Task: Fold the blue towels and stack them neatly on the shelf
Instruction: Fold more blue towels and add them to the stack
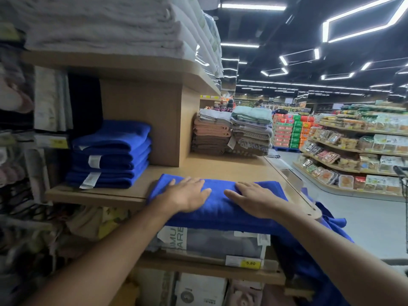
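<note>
From the head camera, a folded blue towel [220, 212] lies on the front edge of the wooden shelf [212, 166], partly overhanging it. Both hands are spread flat on top of it with fingers straight, gripping nothing: the left hand [187, 194] presses the towel's left half and the right hand [250, 200] its right half, close together but not touching. More loose blue cloth [329, 226] hangs off the shelf's right end, under the right forearm. To the left, further back on the same shelf, stands a stack of folded blue towels [110, 155]. Brown and grey towel stacks [231, 135] sit at the shelf's far end. White towels [99, 25] fill the board above. A yellow price tag [250, 263] reading 5.80 shows below.
</note>
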